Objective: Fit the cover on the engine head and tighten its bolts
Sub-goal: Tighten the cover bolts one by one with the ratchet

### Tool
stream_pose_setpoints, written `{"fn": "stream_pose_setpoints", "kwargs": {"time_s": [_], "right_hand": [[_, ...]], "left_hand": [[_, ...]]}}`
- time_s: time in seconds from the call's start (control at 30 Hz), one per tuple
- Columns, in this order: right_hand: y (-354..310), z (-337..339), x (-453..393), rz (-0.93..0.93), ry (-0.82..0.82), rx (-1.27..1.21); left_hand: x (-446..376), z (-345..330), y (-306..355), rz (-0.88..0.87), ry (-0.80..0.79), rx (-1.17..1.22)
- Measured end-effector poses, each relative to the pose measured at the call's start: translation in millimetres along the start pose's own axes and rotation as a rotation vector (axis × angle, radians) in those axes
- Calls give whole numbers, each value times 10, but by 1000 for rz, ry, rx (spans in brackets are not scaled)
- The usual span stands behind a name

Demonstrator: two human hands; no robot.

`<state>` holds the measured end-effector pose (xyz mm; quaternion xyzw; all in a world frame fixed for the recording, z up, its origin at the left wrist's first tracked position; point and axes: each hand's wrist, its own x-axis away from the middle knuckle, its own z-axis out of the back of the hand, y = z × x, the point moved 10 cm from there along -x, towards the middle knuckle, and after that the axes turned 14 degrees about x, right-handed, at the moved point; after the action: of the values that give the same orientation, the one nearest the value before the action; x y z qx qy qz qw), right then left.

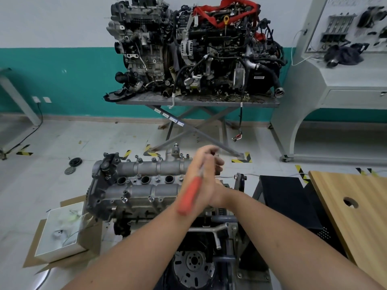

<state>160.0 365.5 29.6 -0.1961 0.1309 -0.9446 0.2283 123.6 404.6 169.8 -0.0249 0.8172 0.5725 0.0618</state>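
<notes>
Two bare arms reach out over the gray engine, and the left hand point(201, 174) and right hand point(215, 191) are pressed close together with a red-handled tool point(189, 195) between them, but it is all blurry and I cannot tell which hand grips it. Under the hands sits the cover point(144, 178), on top of the engine head point(136, 210), with small bolts point(150, 198) along its edges. Far back, two big dirty engines point(194, 49) sit on a metal table point(188, 101) by the green wall.

Both hands meet over cover point(144, 181) on engine head; left hand point(196, 176) grips red-handled tool point(189, 195), right hand point(215, 191) pressed against it.
</notes>
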Motion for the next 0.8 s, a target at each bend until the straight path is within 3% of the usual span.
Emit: {"fn": "stream_pose_setpoints", "kwargs": {"time_s": [0.07, 0.13, 0.33, 0.47, 0.6, 0.8], "right_hand": [[7, -28, -1, -20, 23, -23], [42, -24, 15, -42, 14, -4], [46, 6, 35, -77, -4, -118], [54, 13, 16, -70, 21, -111], [44, -8, 27, -56, -16, -139], [144, -112, 13, -92, -85, -178]], "left_hand": [[-70, 166, -186, 135, 182, 204], [-130, 275, -310, 202, 238, 315], [-110, 230, -235, 254, 18, 237], [-72, 203, -222, 285, 2, 227], [-100, 198, -185, 352, 24, 144], [-247, 166, -2, 475, -27, -262]]}}
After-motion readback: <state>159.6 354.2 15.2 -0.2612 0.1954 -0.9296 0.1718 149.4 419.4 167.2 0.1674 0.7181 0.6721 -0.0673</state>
